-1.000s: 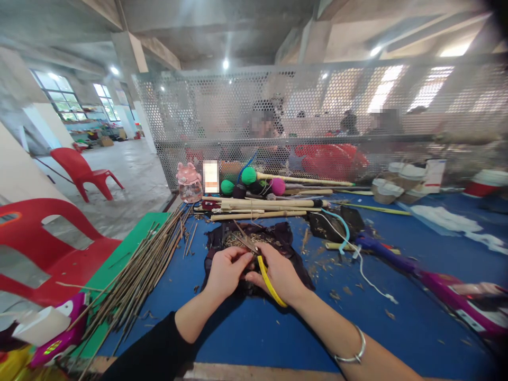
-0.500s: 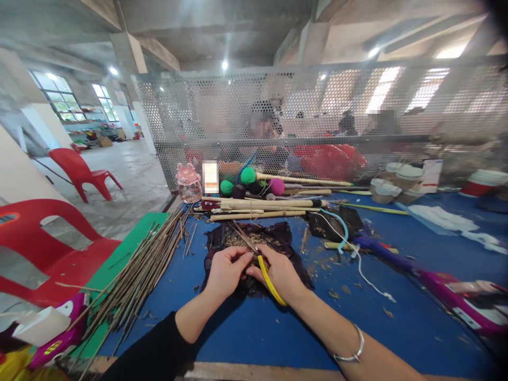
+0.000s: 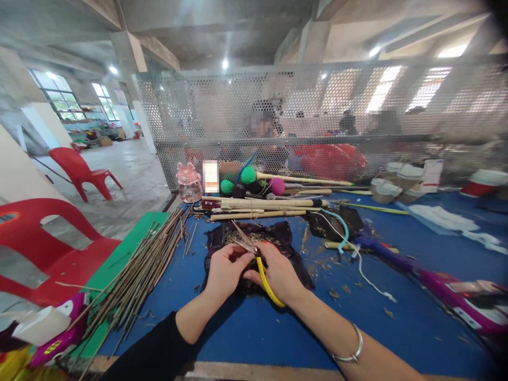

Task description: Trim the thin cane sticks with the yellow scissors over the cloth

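Note:
My right hand (image 3: 280, 271) grips a pair of scissors (image 3: 260, 263) with yellow handles, its blades parted and pointing up and left. Beside it, my left hand (image 3: 225, 270) is closed in a pinch close to the blades; whatever its fingers hold is hidden or too small to name. Both hands are over a dark crumpled cloth (image 3: 212, 251) strewn with small brown plant-like clippings (image 3: 234, 233). To the left lies a spread bundle of thin brown sticks (image 3: 135, 280), partly on a green board (image 3: 97, 330).
Pale sticks (image 3: 270, 203) and yarn balls (image 3: 248, 174) lie at the back before a perforated metal screen (image 3: 190, 106). A pink-lidded bottle (image 3: 189, 182) stands there. On the right is a purple tool (image 3: 444, 288). A red chair (image 3: 75, 227) is at left.
The scissor blades have parted, with one blade showing lower toward my left hand. My right thumb has shifted slightly left. My left hand stays nearly in place.

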The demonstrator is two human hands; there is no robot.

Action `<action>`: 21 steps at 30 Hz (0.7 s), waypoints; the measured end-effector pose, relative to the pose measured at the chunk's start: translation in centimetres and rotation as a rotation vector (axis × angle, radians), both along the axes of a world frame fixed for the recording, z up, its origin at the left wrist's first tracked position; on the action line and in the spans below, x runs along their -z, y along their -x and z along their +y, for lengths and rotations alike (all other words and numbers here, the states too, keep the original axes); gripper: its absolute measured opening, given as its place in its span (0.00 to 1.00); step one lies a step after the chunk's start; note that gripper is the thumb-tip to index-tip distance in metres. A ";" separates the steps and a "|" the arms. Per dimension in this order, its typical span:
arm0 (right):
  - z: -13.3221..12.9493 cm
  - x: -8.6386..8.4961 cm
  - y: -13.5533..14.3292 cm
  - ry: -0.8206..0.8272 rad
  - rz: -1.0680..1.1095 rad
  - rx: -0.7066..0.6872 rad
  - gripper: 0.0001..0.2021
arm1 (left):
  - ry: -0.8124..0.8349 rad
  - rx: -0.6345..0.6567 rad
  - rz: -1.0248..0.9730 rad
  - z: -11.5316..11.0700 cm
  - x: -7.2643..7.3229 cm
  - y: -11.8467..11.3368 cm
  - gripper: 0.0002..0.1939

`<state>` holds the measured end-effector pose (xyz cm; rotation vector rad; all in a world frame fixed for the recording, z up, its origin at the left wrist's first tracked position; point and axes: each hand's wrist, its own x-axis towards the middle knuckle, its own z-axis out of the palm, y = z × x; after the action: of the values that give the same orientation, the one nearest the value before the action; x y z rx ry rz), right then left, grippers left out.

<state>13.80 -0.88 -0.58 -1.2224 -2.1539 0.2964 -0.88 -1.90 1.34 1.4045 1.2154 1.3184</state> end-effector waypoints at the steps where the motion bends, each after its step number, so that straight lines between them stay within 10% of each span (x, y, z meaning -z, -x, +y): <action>1: 0.0 0.1 0.0 0.015 0.013 0.000 0.27 | -0.002 -0.002 0.006 0.0 0.0 0.0 0.10; 21: -0.1 -0.2 -0.1 0.074 0.013 0.006 0.26 | 0.079 0.055 -0.030 0.2 -0.1 0.1 0.14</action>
<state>13.91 -0.99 -0.41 -1.2648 -2.1444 0.3838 -1.03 -1.72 1.43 1.3479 1.1886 1.2365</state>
